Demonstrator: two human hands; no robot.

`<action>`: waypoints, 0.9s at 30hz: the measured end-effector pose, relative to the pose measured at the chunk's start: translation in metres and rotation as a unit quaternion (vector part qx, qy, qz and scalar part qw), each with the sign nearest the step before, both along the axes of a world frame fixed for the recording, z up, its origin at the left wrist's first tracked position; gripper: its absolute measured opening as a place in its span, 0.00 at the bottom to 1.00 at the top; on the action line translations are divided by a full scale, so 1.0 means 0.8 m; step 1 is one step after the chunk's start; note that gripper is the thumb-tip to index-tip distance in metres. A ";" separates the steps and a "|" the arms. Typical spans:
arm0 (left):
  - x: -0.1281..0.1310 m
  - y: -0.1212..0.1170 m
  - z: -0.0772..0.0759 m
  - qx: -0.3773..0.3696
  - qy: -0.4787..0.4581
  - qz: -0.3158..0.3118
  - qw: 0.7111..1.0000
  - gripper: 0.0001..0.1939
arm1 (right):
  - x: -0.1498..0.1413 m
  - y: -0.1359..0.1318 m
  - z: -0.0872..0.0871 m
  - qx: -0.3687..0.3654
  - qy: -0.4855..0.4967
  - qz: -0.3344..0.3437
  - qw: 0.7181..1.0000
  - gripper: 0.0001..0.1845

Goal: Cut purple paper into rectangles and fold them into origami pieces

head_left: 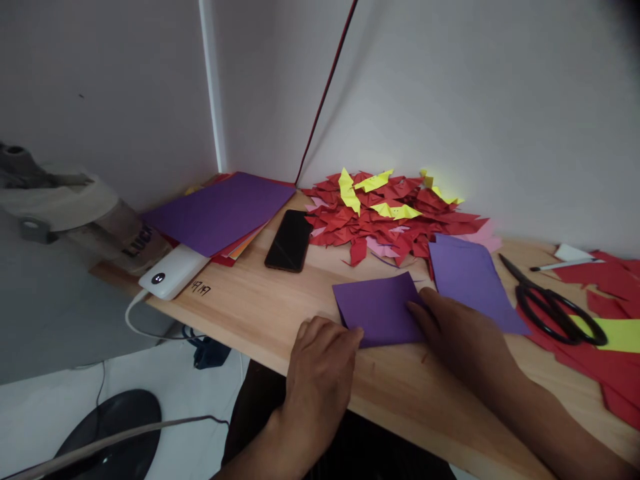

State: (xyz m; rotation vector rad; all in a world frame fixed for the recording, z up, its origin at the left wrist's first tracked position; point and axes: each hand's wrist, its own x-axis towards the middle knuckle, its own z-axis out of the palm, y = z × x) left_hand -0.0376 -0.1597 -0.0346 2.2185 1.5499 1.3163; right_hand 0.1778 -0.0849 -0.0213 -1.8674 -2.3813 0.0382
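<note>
A folded sheet of dark purple paper (377, 310) lies on the wooden table in front of me, its left side slightly lifted so that layers show. At its lower left corner my left hand (324, 363) is closed, with the thumb on top and the fingers curled at the edge. The thumb and fingers of my right hand (453, 327) pinch the right edge, and the rest of that hand rests low over the table. Just behind my right hand is a lighter purple sheet (467, 277), lying flat.
Behind is a heap of folded red paper pieces (370, 220) with some yellow and pink. Black-handled scissors (555, 310) and red scraps (580, 367) lie right. Toward the left are a phone (289, 241), purple sheets (225, 210), a white power bank (173, 270) and a clear cup (117, 230).
</note>
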 end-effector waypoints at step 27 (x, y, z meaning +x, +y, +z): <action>0.004 0.010 0.010 -0.036 0.310 -0.064 0.948 0.25 | -0.011 -0.004 0.012 -0.024 -0.048 -0.013 0.998 0.13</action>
